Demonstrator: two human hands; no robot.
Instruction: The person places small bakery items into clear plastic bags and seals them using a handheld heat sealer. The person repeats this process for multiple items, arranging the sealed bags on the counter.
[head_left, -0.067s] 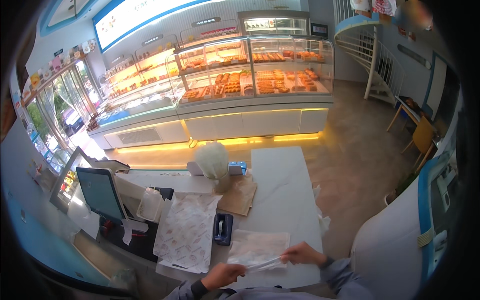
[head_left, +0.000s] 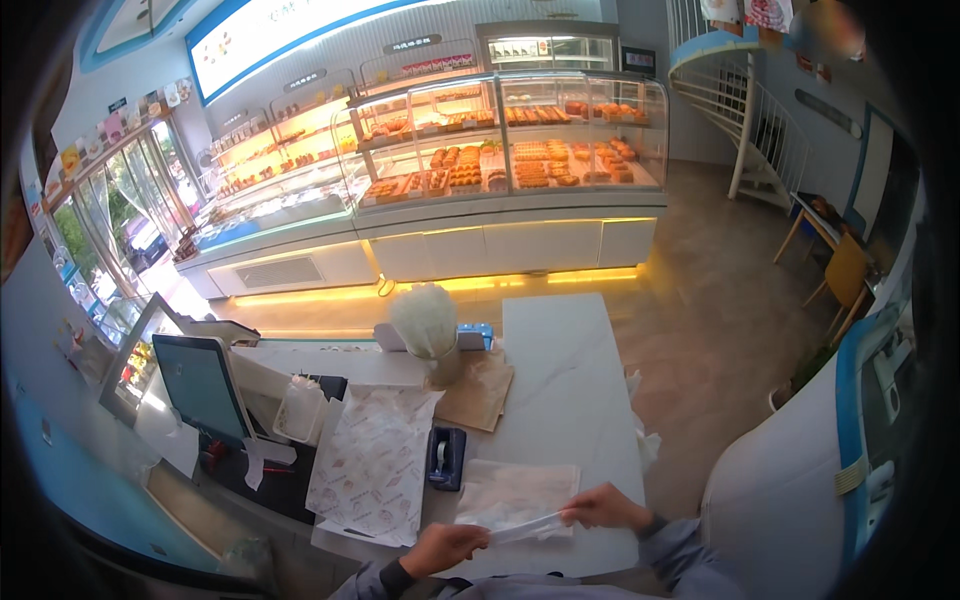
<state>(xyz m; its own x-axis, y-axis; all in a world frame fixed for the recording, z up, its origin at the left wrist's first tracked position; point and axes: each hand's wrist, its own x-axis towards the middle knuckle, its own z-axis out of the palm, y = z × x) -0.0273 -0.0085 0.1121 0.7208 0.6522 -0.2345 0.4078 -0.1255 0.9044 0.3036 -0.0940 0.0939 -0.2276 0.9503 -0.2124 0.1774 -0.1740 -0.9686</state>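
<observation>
My left hand (head_left: 447, 549) and my right hand (head_left: 606, 508) each pinch one end of a narrow white, see-through plastic strip (head_left: 527, 528), perhaps a folded bag. It is stretched between them, slanting up to the right. Below it on the counter lies a flat stack of whitish, translucent bags or sheets (head_left: 522, 487), its near edge partly covered by the strip. A dark blue tape dispenser (head_left: 446, 459) stands just left of that stack. Further left, printed wrapping paper (head_left: 368, 465) lies spread out near my left hand. Grey sleeves with dark cuffs cover both forearms.
Brown paper bags (head_left: 477, 394) lie beyond the tape dispenser, beside a holder stuffed with clear plastic (head_left: 426, 322). A monitor (head_left: 204, 387) and a white basket (head_left: 300, 410) stand at left. The white counter (head_left: 590, 400) extends right; a lit bread display case (head_left: 510, 150) stands across the floor.
My left hand has shifted very slightly up and left, and the strip's outline has altered a little. Both hands keep their pinch; the rest looks the same.
</observation>
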